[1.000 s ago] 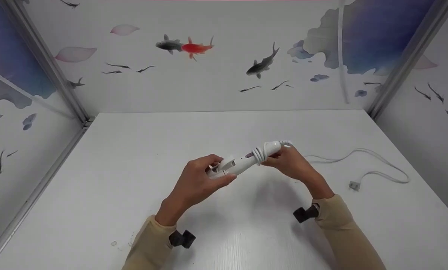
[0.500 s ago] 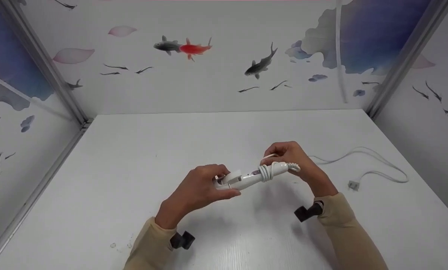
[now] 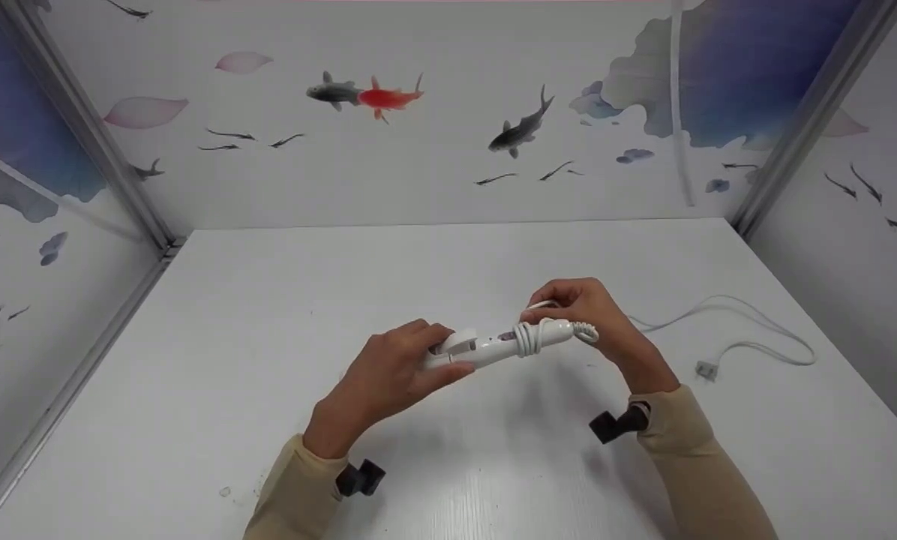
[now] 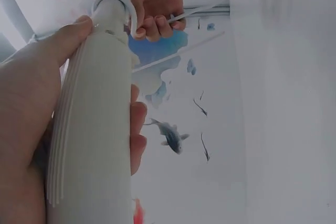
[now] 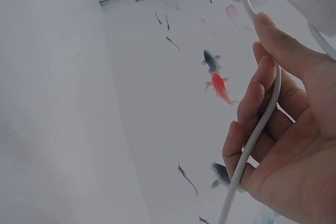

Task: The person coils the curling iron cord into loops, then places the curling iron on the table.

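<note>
My left hand (image 3: pixel 392 371) grips a white curling iron (image 3: pixel 486 354) by its barrel end, thumb along the near side. In the left wrist view the thick ribbed white barrel (image 4: pixel 97 129) lies across the palm, fingertips showing past its far edge. Several turns of white cord (image 3: pixel 529 340) are wound around the handle, close to a grey switch. Just behind the handle, my right hand (image 3: pixel 595 315) pinches the cord between thumb and index finger. In the right wrist view the cord (image 5: pixel 257 129) runs down across the curled fingers. The iron is held above the table.
The cord's free length (image 3: pixel 756 315) curves over the white table (image 3: pixel 268 300) at right, ending in a plug (image 3: pixel 706 370). Panels printed with fish (image 3: pixel 388 97) enclose the back and sides. A dark wrist camera (image 3: pixel 619 425) sits by each sleeve cuff.
The curling iron has dropped a little and tilted flatter. My right hand has shifted from beside the handle's end to behind it, with the cord now showing at its fingertips.
</note>
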`<state>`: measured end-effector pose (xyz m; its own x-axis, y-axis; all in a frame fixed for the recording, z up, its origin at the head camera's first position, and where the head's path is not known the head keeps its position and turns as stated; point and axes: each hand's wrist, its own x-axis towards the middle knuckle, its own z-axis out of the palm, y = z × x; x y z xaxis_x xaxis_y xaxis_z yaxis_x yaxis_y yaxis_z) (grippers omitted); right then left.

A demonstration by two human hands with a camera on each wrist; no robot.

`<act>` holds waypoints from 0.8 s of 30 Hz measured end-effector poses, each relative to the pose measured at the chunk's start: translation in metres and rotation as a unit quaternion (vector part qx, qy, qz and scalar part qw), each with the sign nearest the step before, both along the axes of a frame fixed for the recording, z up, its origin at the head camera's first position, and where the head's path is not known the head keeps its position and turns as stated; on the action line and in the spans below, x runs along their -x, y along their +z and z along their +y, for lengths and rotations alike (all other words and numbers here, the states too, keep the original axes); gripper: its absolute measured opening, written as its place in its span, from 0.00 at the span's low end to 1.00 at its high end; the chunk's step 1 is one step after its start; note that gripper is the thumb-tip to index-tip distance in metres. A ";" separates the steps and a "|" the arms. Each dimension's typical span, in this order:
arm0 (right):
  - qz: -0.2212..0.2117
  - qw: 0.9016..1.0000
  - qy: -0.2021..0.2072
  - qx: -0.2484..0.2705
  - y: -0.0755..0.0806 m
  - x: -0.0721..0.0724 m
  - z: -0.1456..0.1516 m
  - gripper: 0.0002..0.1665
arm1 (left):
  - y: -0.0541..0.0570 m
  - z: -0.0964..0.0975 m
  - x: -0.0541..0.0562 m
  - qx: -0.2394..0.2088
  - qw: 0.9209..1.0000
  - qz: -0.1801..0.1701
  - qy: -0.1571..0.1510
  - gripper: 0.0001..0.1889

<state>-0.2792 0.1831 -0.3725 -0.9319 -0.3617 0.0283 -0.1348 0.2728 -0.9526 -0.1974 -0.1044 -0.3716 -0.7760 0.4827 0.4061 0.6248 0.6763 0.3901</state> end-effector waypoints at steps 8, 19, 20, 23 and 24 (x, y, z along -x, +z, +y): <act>0.056 0.993 0.007 -0.101 0.002 -0.004 -0.004 0.13 | -0.006 0.001 0.000 0.008 0.999 0.025 -0.026 0.19; 0.121 0.977 0.003 -0.174 0.010 -0.017 -0.014 0.06 | -0.013 0.008 0.001 0.050 0.998 0.021 0.009 0.20; 0.128 0.976 0.002 -0.174 0.011 -0.019 -0.015 0.06 | -0.014 0.008 0.002 0.051 0.998 0.018 0.015 0.20; 0.150 0.974 -0.001 -0.172 0.014 -0.024 -0.017 0.05 | -0.014 0.009 0.003 0.048 0.998 0.008 0.038 0.21; 0.156 0.973 -0.003 -0.171 0.014 -0.025 -0.018 0.06 | -0.014 0.010 0.003 0.046 0.998 0.006 0.047 0.21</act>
<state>-0.2543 0.1652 -0.3583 -0.8993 -0.3946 0.1886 -0.3999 0.5674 -0.7198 -0.2005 -0.0949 -0.3859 -0.8153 0.4428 0.3732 0.5606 0.7650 0.3170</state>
